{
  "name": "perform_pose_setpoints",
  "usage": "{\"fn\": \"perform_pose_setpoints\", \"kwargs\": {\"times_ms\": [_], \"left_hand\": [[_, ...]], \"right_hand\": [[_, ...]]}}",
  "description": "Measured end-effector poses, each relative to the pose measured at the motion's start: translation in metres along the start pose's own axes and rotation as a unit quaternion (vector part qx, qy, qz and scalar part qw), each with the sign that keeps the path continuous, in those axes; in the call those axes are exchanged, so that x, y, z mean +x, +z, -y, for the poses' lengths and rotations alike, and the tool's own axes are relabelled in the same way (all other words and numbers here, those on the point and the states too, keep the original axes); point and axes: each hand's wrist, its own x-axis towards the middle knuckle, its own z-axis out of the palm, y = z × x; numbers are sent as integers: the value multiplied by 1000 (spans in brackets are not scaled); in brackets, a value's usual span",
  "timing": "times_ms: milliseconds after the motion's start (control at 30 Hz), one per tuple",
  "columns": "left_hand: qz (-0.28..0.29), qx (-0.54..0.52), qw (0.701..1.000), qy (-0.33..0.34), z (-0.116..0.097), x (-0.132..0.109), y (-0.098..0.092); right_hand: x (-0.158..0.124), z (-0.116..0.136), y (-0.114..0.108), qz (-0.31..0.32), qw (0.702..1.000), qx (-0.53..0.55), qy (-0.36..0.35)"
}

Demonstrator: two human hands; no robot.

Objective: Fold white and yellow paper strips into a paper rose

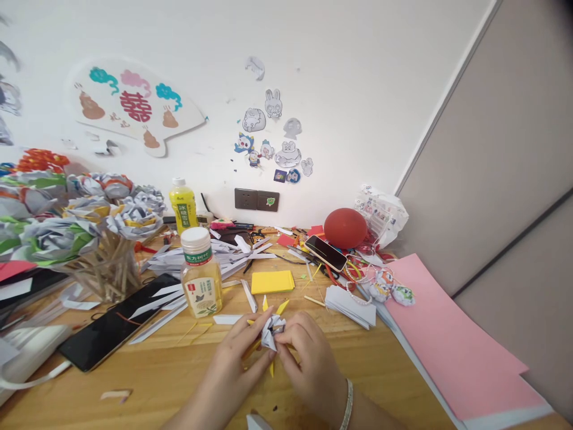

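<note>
Paper flower held from both sides
The left hand curls fingers and thumb around its left side; yellow points fan from the white middle; the right hand pinches its right edge.

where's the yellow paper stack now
In the head view, near centre: the yellow paper stack lies just beyond the hands, right of the nearer bottle.

Bright, soft shadows, edges visibly stretched
</note>
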Motion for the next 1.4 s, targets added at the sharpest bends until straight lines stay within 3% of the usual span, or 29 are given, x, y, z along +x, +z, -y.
{"fn": "perform_pose_setpoints", "kwargs": {"times_ms": [500,867,1400], "left_hand": [[-17,8,1000,9,7,-2,4],[1,7,1000,8,4,0,-2],[5,-6,1000,12,2,1,-2]], "right_hand": [[2,0,-2,20,995,-77,-57],[4,1,-1,-6,987,-123,-101],[1,-4,-2,8,976,-167,-142]]}}
